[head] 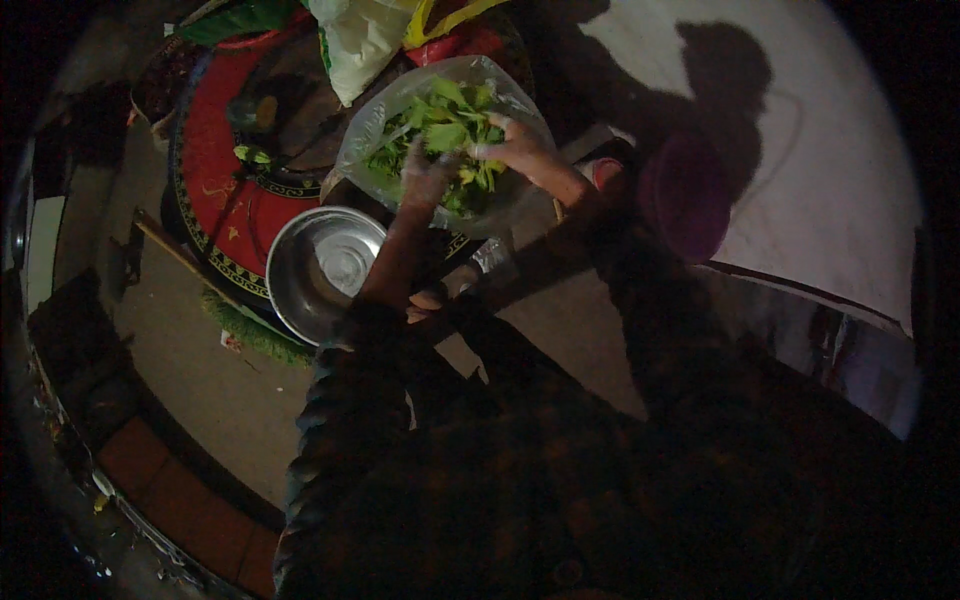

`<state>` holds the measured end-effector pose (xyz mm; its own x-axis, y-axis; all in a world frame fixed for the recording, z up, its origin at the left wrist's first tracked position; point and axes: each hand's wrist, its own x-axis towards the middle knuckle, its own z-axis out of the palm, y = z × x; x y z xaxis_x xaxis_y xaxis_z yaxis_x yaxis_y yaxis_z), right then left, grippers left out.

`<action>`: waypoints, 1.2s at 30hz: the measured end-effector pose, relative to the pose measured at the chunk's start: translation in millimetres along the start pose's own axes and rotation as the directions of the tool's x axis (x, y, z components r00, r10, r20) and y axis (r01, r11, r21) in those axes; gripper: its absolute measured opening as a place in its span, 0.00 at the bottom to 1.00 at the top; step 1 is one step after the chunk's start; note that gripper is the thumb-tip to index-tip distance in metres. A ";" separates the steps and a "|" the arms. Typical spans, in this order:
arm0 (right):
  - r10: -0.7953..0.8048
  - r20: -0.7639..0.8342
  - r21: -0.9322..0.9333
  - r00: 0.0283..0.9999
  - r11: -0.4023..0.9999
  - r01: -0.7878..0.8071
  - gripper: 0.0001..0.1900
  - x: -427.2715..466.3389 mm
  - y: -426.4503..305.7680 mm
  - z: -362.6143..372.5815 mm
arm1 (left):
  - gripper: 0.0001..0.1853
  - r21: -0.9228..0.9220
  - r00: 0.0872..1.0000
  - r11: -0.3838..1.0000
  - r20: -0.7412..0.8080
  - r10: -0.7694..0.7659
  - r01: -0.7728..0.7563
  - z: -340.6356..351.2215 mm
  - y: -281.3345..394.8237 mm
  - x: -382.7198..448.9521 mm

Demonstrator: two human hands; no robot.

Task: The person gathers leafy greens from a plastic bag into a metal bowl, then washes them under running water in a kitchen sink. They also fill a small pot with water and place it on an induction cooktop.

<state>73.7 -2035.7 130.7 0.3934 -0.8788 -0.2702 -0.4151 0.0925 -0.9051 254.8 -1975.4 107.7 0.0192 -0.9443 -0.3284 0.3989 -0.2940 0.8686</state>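
Observation:
A clear plastic bag (356, 154) lies wide open in front of me, filled with leafy greens (448, 137). My left hand (429, 176) reaches into the bag from the near side, its fingers among the leaves; whether they grip any is unclear. From the right, my right hand (521, 150) has its thumb and fingers around some of the greens. A shiny metal bowl (330, 274) stands just left of my left forearm, with no food visible in it. Both forearms pass over the near side of the bag.
A round red table (206, 150) with a gold-patterned rim is behind the bowl. On it lie a small green scrap (253, 155) and a white plastic sack (360, 45). A green-bristled broom (262, 337) lies on the floor at left. A purple bucket (686, 199) is at right, by a pale wall (832, 195).

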 end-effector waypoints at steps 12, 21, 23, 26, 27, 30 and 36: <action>-0.402 0.109 -0.719 0.909 0.599 0.352 0.15 -23.7 17.3 -66.6 | 0.18 -0.318 0.994 0.948 -0.111 -0.005 -0.030 -81.8 -11.7 -23.2; 0.016 -0.014 0.026 1.000 1.000 -0.016 0.19 -17.9 11.7 -47.5 | 0.16 0.686 0.999 0.727 0.043 0.003 -0.031 -101.0 -2.6 -44.7; -0.028 -0.007 0.191 1.000 0.981 0.029 0.20 -20.6 57.7 -58.7 | 0.17 0.687 0.983 0.707 0.167 0.075 -0.171 -106.0 -9.9 -42.1; 0.141 -0.087 -0.161 0.986 0.975 -0.154 0.17 -25.7 -2.0 -48.3 | 0.18 0.557 0.976 0.802 0.127 0.175 -0.216 -113.0 -28.9 -48.8; 0.048 0.106 0.045 0.993 0.998 -0.053 0.13 -23.0 10.9 -59.0 | 0.18 0.497 0.972 0.836 0.126 0.196 -0.233 -110.6 -32.3 -48.4; -0.299 0.369 0.344 0.880 0.923 0.169 0.06 -20.4 38.0 -85.2 | 0.18 0.260 0.963 0.934 0.175 0.205 -0.246 -111.3 -44.7 -47.3; -0.364 0.319 -0.168 0.875 0.887 0.430 0.08 -27.4 16.3 -77.4 | 0.16 0.747 0.951 0.590 0.274 0.145 -0.306 -109.5 -22.6 -56.2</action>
<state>-7.4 -2046.4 148.7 0.7570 -0.6533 -0.0123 -0.3368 -0.3740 -0.8641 345.0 -1899.5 65.9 -0.1753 -0.9809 -0.0843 -0.4558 0.0050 0.8900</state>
